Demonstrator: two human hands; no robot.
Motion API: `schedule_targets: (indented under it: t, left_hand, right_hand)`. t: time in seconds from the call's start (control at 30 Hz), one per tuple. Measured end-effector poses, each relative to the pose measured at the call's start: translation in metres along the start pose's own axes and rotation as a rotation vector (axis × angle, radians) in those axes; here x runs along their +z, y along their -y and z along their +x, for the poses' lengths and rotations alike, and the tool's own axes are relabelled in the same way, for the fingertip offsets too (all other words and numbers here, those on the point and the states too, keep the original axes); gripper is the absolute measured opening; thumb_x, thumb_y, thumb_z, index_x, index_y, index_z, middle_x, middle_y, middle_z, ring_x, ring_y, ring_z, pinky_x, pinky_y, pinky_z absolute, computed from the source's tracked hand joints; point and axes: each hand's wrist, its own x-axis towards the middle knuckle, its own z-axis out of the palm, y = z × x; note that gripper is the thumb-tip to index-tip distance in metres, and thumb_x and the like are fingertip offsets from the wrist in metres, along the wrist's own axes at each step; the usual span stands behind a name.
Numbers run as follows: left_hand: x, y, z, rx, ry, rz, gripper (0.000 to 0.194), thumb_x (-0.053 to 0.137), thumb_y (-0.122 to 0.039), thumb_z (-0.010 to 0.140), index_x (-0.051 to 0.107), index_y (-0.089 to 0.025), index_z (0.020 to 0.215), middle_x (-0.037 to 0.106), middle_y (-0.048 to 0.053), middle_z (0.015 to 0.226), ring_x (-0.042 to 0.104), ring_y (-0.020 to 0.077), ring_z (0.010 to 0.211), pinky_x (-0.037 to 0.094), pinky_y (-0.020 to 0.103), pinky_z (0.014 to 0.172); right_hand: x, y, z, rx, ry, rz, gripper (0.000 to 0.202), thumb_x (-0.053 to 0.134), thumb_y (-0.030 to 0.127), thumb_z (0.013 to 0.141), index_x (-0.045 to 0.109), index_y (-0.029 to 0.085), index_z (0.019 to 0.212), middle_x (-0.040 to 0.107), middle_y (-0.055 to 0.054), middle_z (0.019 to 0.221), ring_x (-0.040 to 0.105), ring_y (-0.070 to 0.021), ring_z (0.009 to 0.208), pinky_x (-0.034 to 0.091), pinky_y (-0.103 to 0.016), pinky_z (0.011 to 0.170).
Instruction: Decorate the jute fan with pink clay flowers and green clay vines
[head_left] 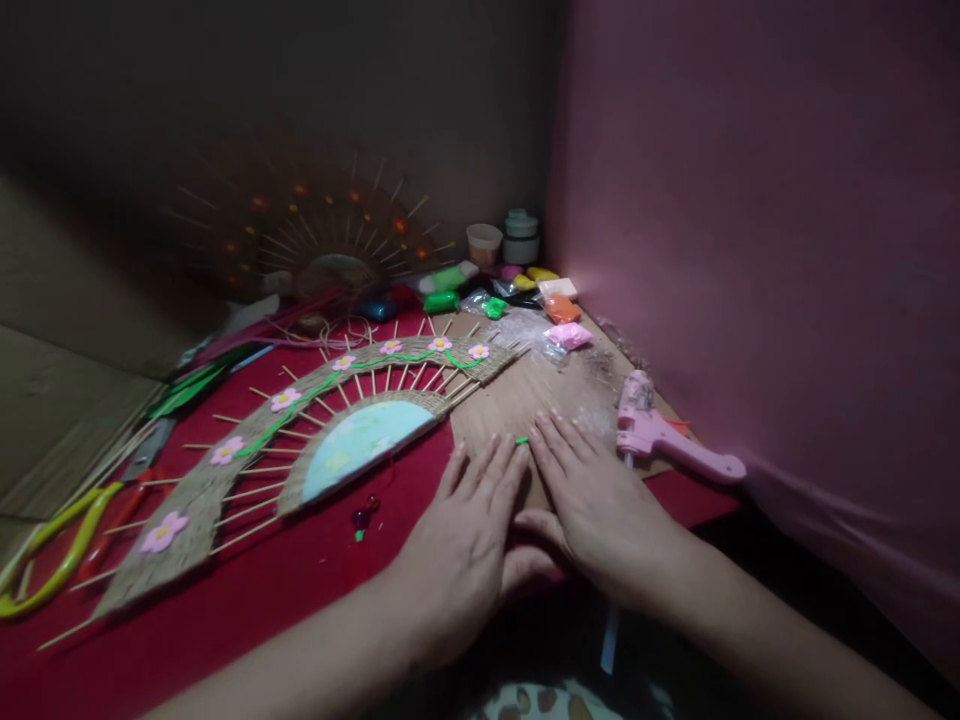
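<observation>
My left hand (471, 525) and my right hand (592, 500) lie side by side, palms down, on a brown board (499, 405). Their fingers are stretched out flat. A short bit of green clay (522, 440) shows between the fingertips of both hands; whatever lies under the fingers is hidden. To the left rests a woven half-round fan (255, 400) with thin sticks, a light blue centre, pink flowers and a wavy green line. The green line ends at the rightmost flower (478, 352).
A pink glue gun (660, 435) lies right of my hands. Scissors with yellow and red handles (82, 540) are at left. Clay packets (568, 336), a cup (484, 243) and a jar (521, 238) stand behind. A second fan (330, 235) leans on the dark wall.
</observation>
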Motion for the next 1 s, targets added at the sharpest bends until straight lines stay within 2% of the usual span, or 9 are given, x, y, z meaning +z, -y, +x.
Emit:
schedule_targets:
  t: [0.13,0.23,0.33,0.47,0.7,0.8,0.93,1.0]
  left_hand:
    - [-0.007,0.024,0.013,-0.083,0.026,0.022,0.076,0.024,-0.06,0.09,0.028,-0.004,0.141,0.031,0.021,0.146,0.02,0.0296,0.139,0.02,0.052,0.111]
    - [-0.013,0.032,0.015,-0.111,0.002,0.012,0.079,0.02,-0.061,0.089,0.026,-0.002,0.141,0.029,0.022,0.147,0.018,0.0299,0.139,0.021,0.051,0.111]
    - [-0.015,0.024,0.01,-0.1,-0.021,-0.037,0.079,0.018,-0.062,0.089,0.022,-0.003,0.142,0.029,0.022,0.147,0.018,0.0286,0.139,0.021,0.05,0.111]
    - [-0.012,0.011,0.009,-0.084,-0.012,-0.081,0.079,0.022,-0.062,0.089,0.019,-0.002,0.142,0.03,0.024,0.146,0.02,0.0294,0.139,0.023,0.051,0.111]
    - [0.004,-0.002,-0.01,-0.05,-0.045,0.04,0.082,0.028,-0.065,0.086,0.024,-0.004,0.141,0.035,0.023,0.144,0.024,0.0308,0.137,0.025,0.049,0.11]
    - [0.005,-0.002,-0.01,-0.031,-0.047,0.068,0.087,0.028,-0.069,0.083,0.028,-0.003,0.14,0.037,0.022,0.143,0.025,0.0316,0.137,0.024,0.05,0.11]
    - [-0.003,0.009,0.007,-0.099,0.052,0.073,0.083,0.025,-0.064,0.087,0.029,-0.001,0.14,0.03,0.023,0.146,0.023,0.0314,0.138,0.022,0.053,0.111]
    - [-0.005,0.011,0.008,-0.11,0.066,0.079,0.082,0.025,-0.063,0.088,0.027,-0.001,0.14,0.029,0.022,0.146,0.022,0.0307,0.138,0.021,0.053,0.111]
  right_hand:
    - [-0.006,-0.006,0.018,0.022,0.053,0.005,0.076,0.042,0.052,0.089,0.035,-0.006,0.136,0.028,-0.026,0.144,0.023,-0.0338,0.136,0.021,-0.046,0.112]
    - [-0.011,-0.008,0.026,0.057,0.047,-0.009,0.08,0.043,0.054,0.087,0.033,-0.007,0.137,0.026,-0.027,0.145,0.02,-0.0351,0.136,0.02,-0.046,0.112]
    - [-0.012,-0.005,0.024,0.062,0.011,-0.01,0.082,0.043,0.057,0.086,0.035,-0.007,0.136,0.027,-0.027,0.144,0.02,-0.0353,0.136,0.02,-0.046,0.112]
    - [-0.01,0.0,0.022,0.03,0.052,0.028,0.077,0.043,0.053,0.087,0.037,-0.007,0.135,0.028,-0.027,0.144,0.023,-0.0344,0.136,0.02,-0.046,0.112]
    - [0.003,0.003,-0.001,-0.011,-0.034,0.022,0.08,0.041,0.058,0.086,0.038,-0.005,0.135,0.032,-0.026,0.143,0.027,-0.035,0.134,0.026,-0.048,0.11]
    - [0.004,0.006,-0.003,-0.028,-0.049,0.023,0.081,0.04,0.061,0.085,0.039,-0.003,0.135,0.032,-0.025,0.143,0.027,-0.0348,0.134,0.027,-0.048,0.109]
    - [-0.003,0.003,0.017,-0.008,0.049,-0.001,0.083,0.037,0.059,0.087,0.034,-0.007,0.136,0.03,-0.028,0.142,0.026,-0.0347,0.134,0.024,-0.046,0.111]
    - [-0.004,0.0,0.02,-0.001,0.073,-0.015,0.083,0.037,0.059,0.087,0.033,-0.008,0.136,0.029,-0.028,0.143,0.024,-0.0346,0.135,0.023,-0.046,0.111]
